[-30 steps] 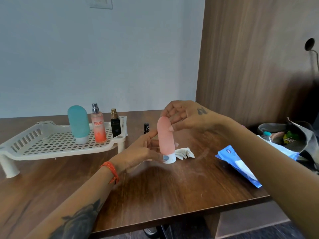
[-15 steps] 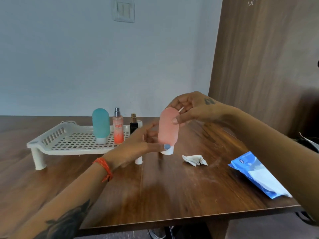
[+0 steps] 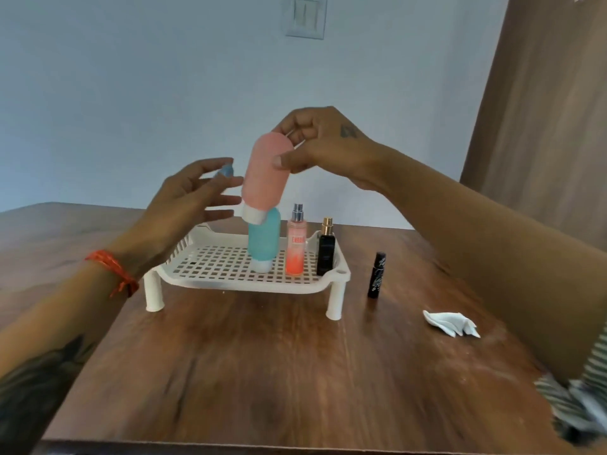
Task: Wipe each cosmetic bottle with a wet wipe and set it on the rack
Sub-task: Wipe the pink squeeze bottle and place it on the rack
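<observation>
Head view: right hand grips pink bottle above white rack; left hand beside it, fingers spread.

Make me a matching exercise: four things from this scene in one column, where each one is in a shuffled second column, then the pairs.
Things:
1. pink bottle
2. teal bottle
3. small black tube
4. crumpled wipe

Places:
A. lying on the table, far right
B. held in the air by the right hand
C. upright on the table beside the rack
D. standing on the rack

Pairs: 1-B, 2-D, 3-C, 4-A
</observation>
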